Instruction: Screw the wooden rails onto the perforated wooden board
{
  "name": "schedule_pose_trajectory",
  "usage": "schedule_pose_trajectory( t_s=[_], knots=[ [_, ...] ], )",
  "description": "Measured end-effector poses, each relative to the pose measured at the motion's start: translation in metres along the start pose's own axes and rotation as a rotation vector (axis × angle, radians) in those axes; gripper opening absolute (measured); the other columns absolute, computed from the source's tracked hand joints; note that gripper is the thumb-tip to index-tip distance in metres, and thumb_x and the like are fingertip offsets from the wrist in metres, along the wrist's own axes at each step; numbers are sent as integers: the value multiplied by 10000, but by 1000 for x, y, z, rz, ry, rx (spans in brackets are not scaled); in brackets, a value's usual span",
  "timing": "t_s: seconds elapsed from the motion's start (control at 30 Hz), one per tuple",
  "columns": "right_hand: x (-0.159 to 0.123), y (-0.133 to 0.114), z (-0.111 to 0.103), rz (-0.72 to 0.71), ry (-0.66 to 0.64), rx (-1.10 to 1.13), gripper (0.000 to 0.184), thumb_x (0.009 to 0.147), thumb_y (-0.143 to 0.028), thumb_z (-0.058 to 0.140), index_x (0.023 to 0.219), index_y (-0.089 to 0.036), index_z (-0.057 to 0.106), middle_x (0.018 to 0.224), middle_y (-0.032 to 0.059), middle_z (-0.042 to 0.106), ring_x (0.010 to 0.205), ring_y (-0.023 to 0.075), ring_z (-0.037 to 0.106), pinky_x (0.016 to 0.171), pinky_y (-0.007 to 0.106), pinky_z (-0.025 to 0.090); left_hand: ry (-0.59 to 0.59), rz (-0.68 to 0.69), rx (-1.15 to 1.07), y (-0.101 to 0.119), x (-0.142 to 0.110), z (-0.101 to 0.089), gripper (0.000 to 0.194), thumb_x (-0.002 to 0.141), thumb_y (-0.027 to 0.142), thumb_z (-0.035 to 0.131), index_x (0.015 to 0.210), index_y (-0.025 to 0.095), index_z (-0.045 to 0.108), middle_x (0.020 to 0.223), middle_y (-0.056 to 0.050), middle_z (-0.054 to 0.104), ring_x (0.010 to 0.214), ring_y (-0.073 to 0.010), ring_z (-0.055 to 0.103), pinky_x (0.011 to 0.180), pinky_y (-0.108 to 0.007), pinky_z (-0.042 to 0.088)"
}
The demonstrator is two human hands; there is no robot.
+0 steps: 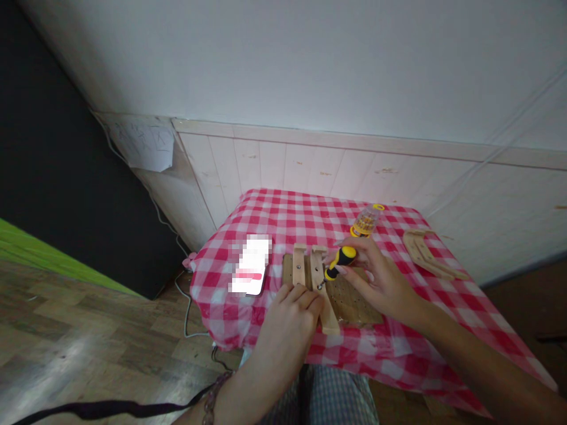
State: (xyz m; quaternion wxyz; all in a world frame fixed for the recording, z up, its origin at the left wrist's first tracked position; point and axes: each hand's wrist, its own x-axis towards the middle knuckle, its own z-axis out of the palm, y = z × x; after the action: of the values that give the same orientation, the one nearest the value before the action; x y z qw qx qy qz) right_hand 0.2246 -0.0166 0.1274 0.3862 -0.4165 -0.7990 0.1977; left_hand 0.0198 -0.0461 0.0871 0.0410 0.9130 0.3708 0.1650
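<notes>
My right hand (376,277) grips a yellow and black screwdriver (344,257) by its handle. Its tip points down at a screw in the right-hand pale wooden strip (330,316), which has a hole further up. My left hand (297,307) has its fingers curled and pressed down over the lower part of a second wooden strip (299,265), close to the screwdriver's tip; a screw head shows in this strip. Both strips lie side by side on a brown wooden board (354,298) with small holes. My left fingertips and thumb are partly hidden.
A phone (252,265) with a lit, blurred screen lies left of the board. Behind my right hand is a clear container with a yellow cap (365,221). Curved wooden pieces (423,254) lie at the right on the red-checked tablecloth (287,206). A panelled wall (287,168) borders the table.
</notes>
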Motion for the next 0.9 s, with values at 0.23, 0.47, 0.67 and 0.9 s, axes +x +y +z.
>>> schedule_pose_trajectory(
  t_s=[0.23,0.47,0.67,0.9],
  knots=[
    [-2,1,-1,-14,-4,10,275,1016,-367,516,1263,-274,439,1130,104,682,999,241,741,843,435,650,8,10,-3,0,0,-1,156,961,91,638,1100,119,703,1059,-36,768,951,-205,686,846,-335,527],
    [0,0,-1,-5,-40,10,267,1008,-358,519,1245,-265,435,1090,93,690,992,239,739,839,419,648,10,7,1,1,0,-2,137,961,88,638,1073,122,709,1058,-39,769,953,-208,684,861,-341,525],
    [9,-9,-3,-65,-120,-48,210,1013,-280,485,1204,-256,402,1079,92,685,974,227,698,857,406,587,-2,-21,-12,2,1,-4,166,926,81,693,1084,125,714,1067,-42,773,965,-210,691,882,-346,530],
    [18,-4,11,-63,-161,121,165,1032,-276,454,1182,-265,386,963,46,613,852,195,647,766,362,555,-5,-16,-12,1,2,-3,164,917,91,709,1075,127,720,1075,-45,773,961,-219,696,854,-339,537]
  ],
)
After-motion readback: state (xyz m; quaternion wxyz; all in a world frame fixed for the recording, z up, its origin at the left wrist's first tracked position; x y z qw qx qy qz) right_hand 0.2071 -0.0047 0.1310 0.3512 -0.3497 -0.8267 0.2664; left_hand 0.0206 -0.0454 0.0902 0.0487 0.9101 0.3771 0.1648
